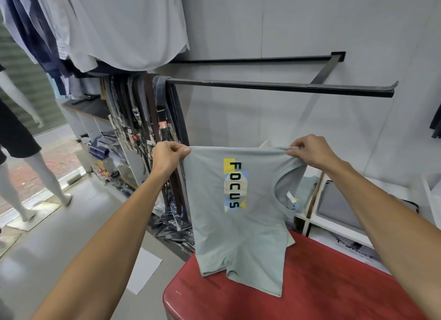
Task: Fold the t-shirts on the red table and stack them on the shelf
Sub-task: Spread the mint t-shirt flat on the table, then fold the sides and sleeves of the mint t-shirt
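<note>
A pale grey-green t-shirt [241, 226] with a "FOCUS" print hangs sideways in the air, its collar to the right and its lower part draped onto the red table [310, 284]. My left hand [167, 156] pinches the shirt's upper left edge. My right hand [310, 152] pinches the upper right edge near the collar. Behind the table stands a white shelf [310, 200] with a folded light garment [307, 188] in one compartment.
A black wall rail [281, 87] runs above the shirt, with several belts [152, 119] hanging at its left end. Shirts hang at the top left. A mannequin [35, 167] stands at the left. Packaged clothes and a white sheet [143, 269] lie on the floor.
</note>
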